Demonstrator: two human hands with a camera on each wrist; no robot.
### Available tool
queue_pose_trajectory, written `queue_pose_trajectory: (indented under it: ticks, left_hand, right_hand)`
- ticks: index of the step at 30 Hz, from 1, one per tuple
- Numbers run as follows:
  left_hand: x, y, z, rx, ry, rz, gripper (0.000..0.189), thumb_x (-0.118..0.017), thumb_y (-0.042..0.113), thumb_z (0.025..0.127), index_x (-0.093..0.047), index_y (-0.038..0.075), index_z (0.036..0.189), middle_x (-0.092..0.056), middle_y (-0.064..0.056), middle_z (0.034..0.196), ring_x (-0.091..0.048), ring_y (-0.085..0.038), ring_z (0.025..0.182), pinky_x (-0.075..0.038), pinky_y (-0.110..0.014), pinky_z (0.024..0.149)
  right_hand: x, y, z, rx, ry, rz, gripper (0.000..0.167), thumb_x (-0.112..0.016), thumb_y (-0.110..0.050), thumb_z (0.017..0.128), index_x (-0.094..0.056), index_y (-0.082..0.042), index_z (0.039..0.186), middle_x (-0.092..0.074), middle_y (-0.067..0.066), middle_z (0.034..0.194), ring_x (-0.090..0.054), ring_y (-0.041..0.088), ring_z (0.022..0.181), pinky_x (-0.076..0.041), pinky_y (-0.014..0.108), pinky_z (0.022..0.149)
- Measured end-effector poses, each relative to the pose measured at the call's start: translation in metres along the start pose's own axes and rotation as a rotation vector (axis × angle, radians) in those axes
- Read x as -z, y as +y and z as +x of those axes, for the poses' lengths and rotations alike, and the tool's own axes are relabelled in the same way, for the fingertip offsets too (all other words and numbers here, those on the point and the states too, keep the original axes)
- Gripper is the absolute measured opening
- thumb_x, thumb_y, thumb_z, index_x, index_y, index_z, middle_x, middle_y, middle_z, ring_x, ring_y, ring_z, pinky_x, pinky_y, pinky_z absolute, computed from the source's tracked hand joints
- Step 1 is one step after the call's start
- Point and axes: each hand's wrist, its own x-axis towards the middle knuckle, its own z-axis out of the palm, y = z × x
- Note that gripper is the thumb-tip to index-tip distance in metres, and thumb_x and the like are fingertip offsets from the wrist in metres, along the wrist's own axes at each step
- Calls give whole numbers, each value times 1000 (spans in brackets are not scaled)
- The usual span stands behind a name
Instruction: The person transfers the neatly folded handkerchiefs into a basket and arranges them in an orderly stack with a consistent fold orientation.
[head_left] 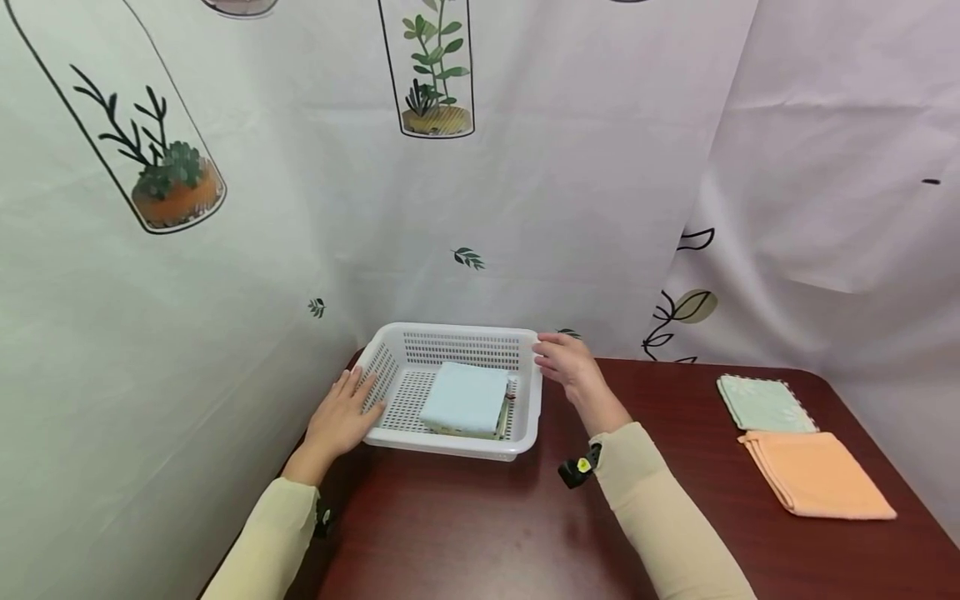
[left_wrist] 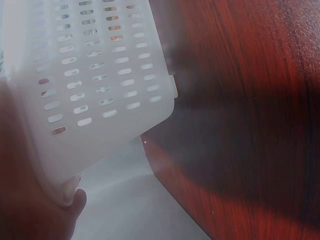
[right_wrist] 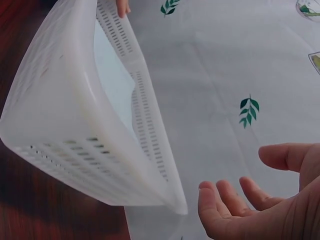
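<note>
A white plastic basket (head_left: 450,442) with slotted walls sits at the back left of the dark red table. Inside it lies a small stack topped by a folded light blue cloth (head_left: 467,396), with a yellowish-green edge showing underneath. My left hand (head_left: 341,417) grips the basket's left rim near the front corner; the left wrist view shows a fingertip (left_wrist: 79,200) wrapped past the rim. Beside the basket's right end is my right hand (head_left: 570,365), fingers loosely bent and holding nothing. The right wrist view shows a gap between those fingers (right_wrist: 232,200) and the rim.
On the right side of the table lie a folded mint-green cloth (head_left: 765,404) and a folded orange cloth (head_left: 821,475), their edges meeting. A white curtain (head_left: 570,208) with printed plants hangs behind the basket and along both sides of the table (head_left: 465,533).
</note>
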Motion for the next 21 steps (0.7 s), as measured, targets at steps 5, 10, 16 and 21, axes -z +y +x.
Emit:
queue_pose_trajectory:
  ticks: [5,10,16,21]
  left_hand:
    - [1,0,-1,-4,-1,0,66,-51,37,103,-37,0,155,-21,-27,164,-13,-46,153,-16,-59,123]
    - [1,-1,0,-3,2,-1,66,-51,38,103,-37,0,155,-21,-27,164,-13,-46,153,-17,-59,123]
    - [1,0,-1,-5,2,0,66,-50,38,103,-37,1,155,-21,-27,164,-13,-46,153,-17,-59,123]
    - [1,-1,-1,-4,3,-1,66,-51,38,103,-37,1,155,-21,-26,164,-13,-46,153,-17,-59,123]
  right_hand:
    - [6,0,-1,16,-12,-4,52,-58,-10,99,-45,6,147,-51,26,145,-51,40,134,-42,48,113]
    - [12,-1,-3,25,-11,-10,50,-58,-10,100,-46,6,146,-52,26,144,-52,41,134,-41,49,114]
    - [23,-1,-8,33,4,-39,51,-61,-12,99,-47,1,147,-50,23,148,-51,39,134,-44,45,112]
    - [35,0,-12,38,-8,-51,52,-59,-13,101,-44,1,149,-45,23,152,-49,38,137,-42,44,113]
